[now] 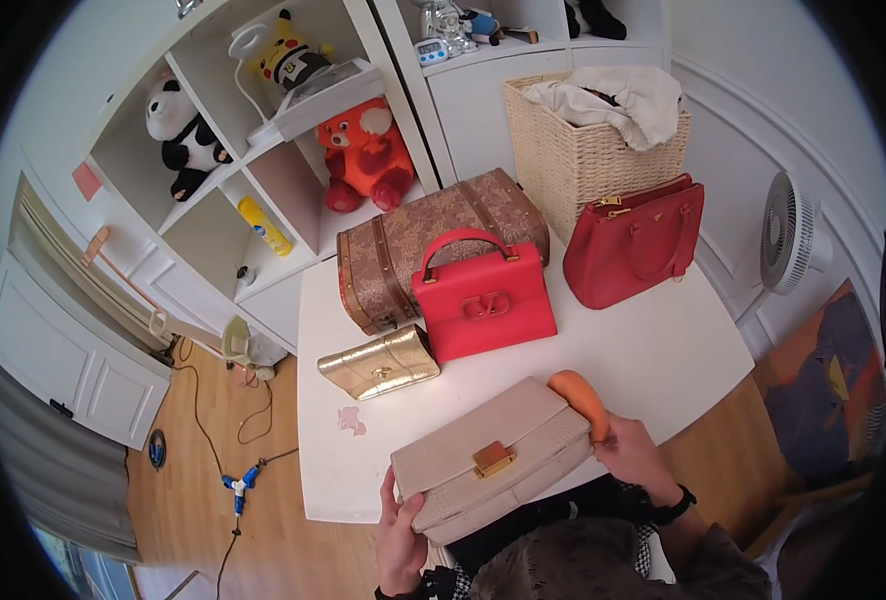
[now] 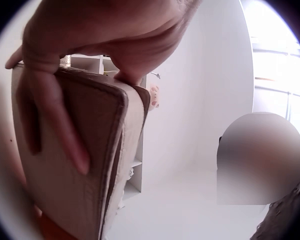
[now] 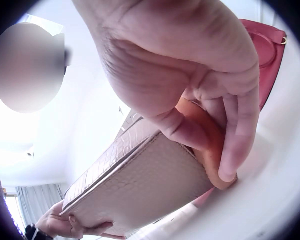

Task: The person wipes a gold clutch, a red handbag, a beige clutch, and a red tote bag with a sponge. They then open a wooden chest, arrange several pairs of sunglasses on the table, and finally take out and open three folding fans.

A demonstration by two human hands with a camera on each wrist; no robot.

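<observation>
A beige crocodile-textured clutch bag [image 1: 493,482] with a gold clasp [image 1: 493,458] is held between both hands at the table's front edge, its flap down. My left hand [image 1: 401,540] grips its left end, thumb on the front. In the left wrist view, the fingers [image 2: 65,125] of that hand spread over one broad side of the bag. At the other end, my right hand [image 1: 635,455] pinches an orange curved strap [image 1: 581,403] on the bag's side. Thumb and fingers close around this strap in the right wrist view, beside the bag's end panel [image 3: 165,175].
Behind the clutch on the white table [image 1: 623,360] stand a gold clutch [image 1: 383,365], a red handbag [image 1: 488,300], a brown patterned trunk [image 1: 373,260] and a dark red tote [image 1: 633,245]. Farther back are a wicker basket [image 1: 603,150] and shelves with plush toys. A fan [image 1: 791,230] is at right.
</observation>
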